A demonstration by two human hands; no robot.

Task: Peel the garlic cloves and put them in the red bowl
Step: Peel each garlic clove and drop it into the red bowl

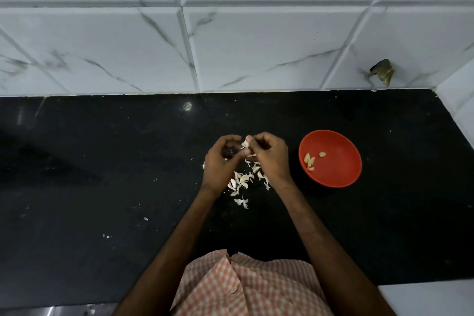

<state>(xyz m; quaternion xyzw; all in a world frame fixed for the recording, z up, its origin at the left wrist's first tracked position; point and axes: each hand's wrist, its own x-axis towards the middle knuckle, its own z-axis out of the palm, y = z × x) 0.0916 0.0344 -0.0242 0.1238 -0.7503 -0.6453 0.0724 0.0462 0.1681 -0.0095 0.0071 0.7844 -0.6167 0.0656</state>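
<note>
Starting nearest, at six o'clock: a checked orange-and-white shirt (pixel 246 287), both bare forearms reaching out over the black tabletop (pixel 89 187). Further out, a scatter of papery garlic skins (pixel 241 183) lying under and between the wrists, some perhaps unpeeled cloves, too small to tell. Just beyond, left hand (pixel 220 161) and right hand (pixel 269 156) meeting fingertip to fingertip, each grip pinched on one small garlic clove (pixel 245 143) held between them above the skins, white husk partly showing. Off at three o'clock of the hands, close beside but not touching, the red bowl (pixel 338 177) with a few peeled cloves (pixel 309 161) lying on its left inner side. Step in hand, by the look of it: stripping skin from the held clove, task partly done. Next move likely calls for clearing the last husk, then carrying the clove rightward over the rim and letting go. Farthest, at twelve o'clock, marbled white wall tiles (pixel 256 41). No brand, label or readable writing anywhere.
</note>
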